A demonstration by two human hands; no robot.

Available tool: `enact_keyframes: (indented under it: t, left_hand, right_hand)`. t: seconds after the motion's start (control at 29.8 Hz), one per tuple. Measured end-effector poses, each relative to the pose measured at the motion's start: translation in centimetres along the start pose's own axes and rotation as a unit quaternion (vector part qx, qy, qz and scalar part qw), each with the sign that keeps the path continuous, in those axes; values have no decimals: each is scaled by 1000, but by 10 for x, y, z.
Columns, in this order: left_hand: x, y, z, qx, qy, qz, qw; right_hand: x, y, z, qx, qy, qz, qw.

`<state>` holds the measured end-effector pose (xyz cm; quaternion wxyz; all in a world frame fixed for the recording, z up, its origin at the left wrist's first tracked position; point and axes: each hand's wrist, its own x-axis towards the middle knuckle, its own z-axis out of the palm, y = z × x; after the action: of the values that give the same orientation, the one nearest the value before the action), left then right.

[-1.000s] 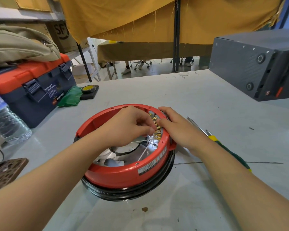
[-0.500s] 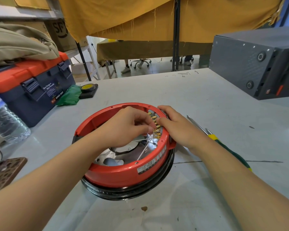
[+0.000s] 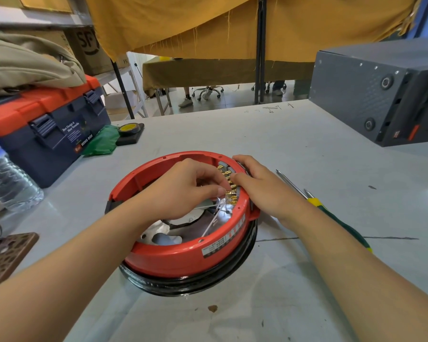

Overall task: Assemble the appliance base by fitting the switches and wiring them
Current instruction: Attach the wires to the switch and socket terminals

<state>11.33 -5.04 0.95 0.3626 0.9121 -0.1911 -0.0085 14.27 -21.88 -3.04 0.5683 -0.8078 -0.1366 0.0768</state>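
From the head camera I see one round red appliance base lying upside down on a black ring, on the grey table right in front of me. Inside its right wall sits one row of brass switch terminals; I can't count them exactly. My left hand reaches into the base with fingers curled, thumb and forefinger pinched together at the terminals, with thin white wires fanning out just below; I can't tell which wire it has hold of. My right hand lies over the base's right rim, fingers bent around the wall, steadying it beside the terminals. Just right of the base lies one screwdriver with a green and yellow handle, partly under my forearm; a second thin metal tip shows beside its shaft. On the left I count one orange-lidded toolbox, one water bottle, one roll of tape. One dark grey case stands far right.
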Motion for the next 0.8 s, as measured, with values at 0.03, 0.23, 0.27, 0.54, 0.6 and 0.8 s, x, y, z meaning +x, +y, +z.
enact_keyframes:
  t: [0.03,0.23,0.27,0.54,0.6,0.8]
  left_hand:
    - [0,0,0,-1,2,1,1000]
    - [2,1,2,4,1,5,1000]
    - [2,2,3,1,1,5,1000]
    - [0,2,4,12,15,21,1000]
    - [-1,2,4,25,23,27,999]
    - [-2,2,5,66,48,27,996]
  right_hand:
    - [0,0,0,1,0,0,1000]
    - [0,0,0,0,-4,3,1000]
    - [0,0,0,1,-4,3,1000]
    - [0,0,0,4,2,2,1000]
    - [0,0,1,4,4,1,1000]
    - [0,0,1,3,5,-2,1000]
